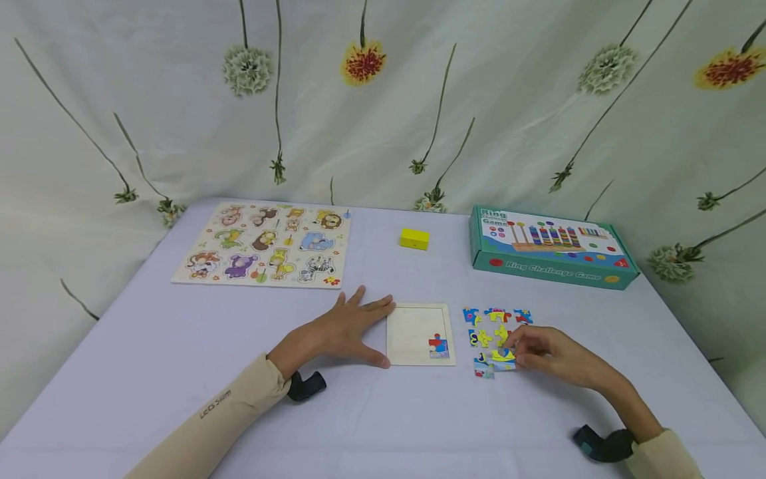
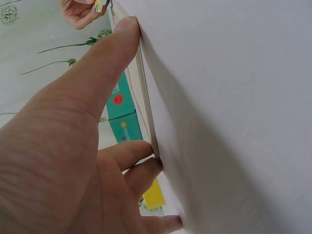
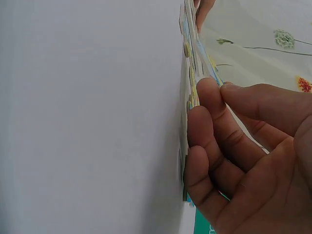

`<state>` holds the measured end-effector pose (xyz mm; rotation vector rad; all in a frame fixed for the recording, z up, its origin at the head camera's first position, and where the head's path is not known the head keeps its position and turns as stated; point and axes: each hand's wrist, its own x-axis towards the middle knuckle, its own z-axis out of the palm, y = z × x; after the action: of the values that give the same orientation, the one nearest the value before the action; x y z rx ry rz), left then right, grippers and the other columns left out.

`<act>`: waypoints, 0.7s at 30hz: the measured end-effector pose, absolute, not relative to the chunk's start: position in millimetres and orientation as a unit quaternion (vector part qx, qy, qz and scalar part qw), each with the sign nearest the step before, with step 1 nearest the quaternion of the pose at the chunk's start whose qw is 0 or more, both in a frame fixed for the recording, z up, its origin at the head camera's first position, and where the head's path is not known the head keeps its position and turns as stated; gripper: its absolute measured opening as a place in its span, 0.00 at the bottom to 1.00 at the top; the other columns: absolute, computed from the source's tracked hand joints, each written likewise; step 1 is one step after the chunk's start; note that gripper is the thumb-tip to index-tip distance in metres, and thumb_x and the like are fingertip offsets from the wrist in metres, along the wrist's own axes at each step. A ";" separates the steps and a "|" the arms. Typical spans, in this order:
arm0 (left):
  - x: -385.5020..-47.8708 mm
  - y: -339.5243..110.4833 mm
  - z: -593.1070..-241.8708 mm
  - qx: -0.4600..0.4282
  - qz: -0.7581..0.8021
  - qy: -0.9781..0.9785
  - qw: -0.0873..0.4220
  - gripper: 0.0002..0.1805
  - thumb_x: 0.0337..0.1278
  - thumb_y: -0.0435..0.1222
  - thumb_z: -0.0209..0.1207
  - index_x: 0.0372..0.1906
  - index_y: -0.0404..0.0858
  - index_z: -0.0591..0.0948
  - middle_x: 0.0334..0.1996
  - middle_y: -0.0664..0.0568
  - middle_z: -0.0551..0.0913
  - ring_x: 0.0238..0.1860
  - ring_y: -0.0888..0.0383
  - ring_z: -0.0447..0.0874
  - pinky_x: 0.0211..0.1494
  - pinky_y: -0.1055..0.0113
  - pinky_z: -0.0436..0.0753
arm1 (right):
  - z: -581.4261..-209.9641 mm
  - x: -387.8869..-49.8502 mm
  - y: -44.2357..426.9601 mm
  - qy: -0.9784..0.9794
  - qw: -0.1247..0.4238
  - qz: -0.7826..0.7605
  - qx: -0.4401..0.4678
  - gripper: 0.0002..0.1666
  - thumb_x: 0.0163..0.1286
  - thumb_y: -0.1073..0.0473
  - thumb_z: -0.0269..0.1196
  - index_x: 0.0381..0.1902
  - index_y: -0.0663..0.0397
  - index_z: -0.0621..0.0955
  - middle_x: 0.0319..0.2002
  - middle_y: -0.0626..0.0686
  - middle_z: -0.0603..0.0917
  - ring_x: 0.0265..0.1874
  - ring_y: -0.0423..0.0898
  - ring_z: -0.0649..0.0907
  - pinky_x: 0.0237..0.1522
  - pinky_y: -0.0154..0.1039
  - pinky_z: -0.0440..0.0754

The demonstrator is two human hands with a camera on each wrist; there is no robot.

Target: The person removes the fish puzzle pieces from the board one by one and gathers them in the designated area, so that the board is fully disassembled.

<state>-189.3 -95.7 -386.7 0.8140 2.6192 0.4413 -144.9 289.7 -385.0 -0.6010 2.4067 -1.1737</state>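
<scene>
A shallow wooden puzzle tray (image 1: 413, 332) lies at the middle of the table, with one red and blue jigsaw piece (image 1: 439, 346) in its lower right corner. My left hand (image 1: 349, 330) rests at the tray's left side, fingers spread, thumb and fingertips touching its edge. To the right of the tray lie several loose jigsaw pieces (image 1: 483, 338) in rough rows. Above their lower part, my right hand (image 1: 553, 356) pinches a yellow and blue jigsaw piece (image 1: 503, 360) between thumb and finger. The right wrist view shows that piece edge-on, tilted at the fingertips.
An animal puzzle board (image 1: 269, 246) lies at the back left. Behind the tray sits a small yellow block (image 1: 415, 239). A green Ring Challenge Game box (image 1: 550, 247) stands at the back right, near the flowered curtain (image 1: 371, 120).
</scene>
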 end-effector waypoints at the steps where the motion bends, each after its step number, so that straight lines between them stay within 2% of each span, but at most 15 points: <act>1: -189.4 -95.6 -386.9 0.288 0.157 0.927 0.181 0.55 0.41 0.62 0.67 0.75 0.50 0.57 0.75 0.63 0.50 0.76 0.40 0.31 0.73 0.39 0.36 | -385.3 -144.7 291.2 0.858 0.200 -0.422 -0.214 0.12 0.68 0.62 0.61 0.47 0.60 0.78 0.30 0.51 0.82 0.33 0.44 0.80 0.40 0.31 0.78; 12: -189.0 -95.4 -386.6 0.288 0.159 0.927 0.181 0.55 0.41 0.62 0.68 0.75 0.50 0.57 0.75 0.62 0.51 0.76 0.40 0.32 0.73 0.39 0.36 | -388.0 -143.0 301.8 0.852 0.205 -0.432 -0.214 0.11 0.68 0.64 0.60 0.47 0.62 0.78 0.30 0.52 0.81 0.29 0.42 0.79 0.31 0.31 0.77; 21: -189.6 -94.9 -387.7 0.287 0.160 0.928 0.178 0.55 0.40 0.62 0.68 0.75 0.50 0.57 0.75 0.62 0.51 0.76 0.40 0.32 0.73 0.39 0.36 | -387.8 -142.6 305.3 0.851 0.224 -0.428 -0.205 0.13 0.68 0.66 0.58 0.49 0.63 0.78 0.28 0.52 0.82 0.29 0.43 0.78 0.31 0.31 0.74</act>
<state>-189.6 -94.9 -387.7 0.8116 2.6243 0.4532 -142.6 305.3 -387.8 -0.5649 2.3496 -1.1802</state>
